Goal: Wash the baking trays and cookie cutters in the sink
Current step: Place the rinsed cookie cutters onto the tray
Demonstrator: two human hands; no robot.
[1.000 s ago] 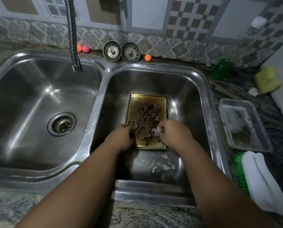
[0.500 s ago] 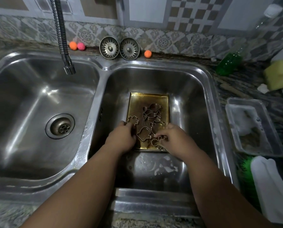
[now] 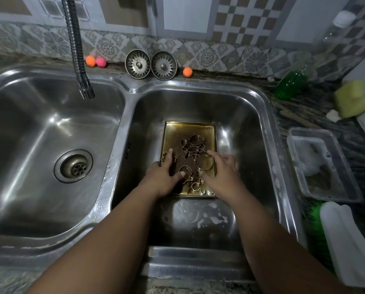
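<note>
Down in the right basin point(image 3: 251, 145) of the sink, your gold baking tray point(image 3: 188, 131) lies flat on the bottom, with several metal cookie cutters point(image 3: 193, 143) scattered across it. Your left hand point(image 3: 161, 177) rests on the tray's left edge, its fingers point(image 3: 169, 155) straight and holding nothing. Your right hand point(image 3: 222, 172) is spread wide and relaxed over the tray's right edge, just beside a round cutter point(image 3: 204, 163) — you grip nothing with it either. Over the other basin point(image 3: 29, 134) hangs the faucet point(image 3: 86, 92).
</note>
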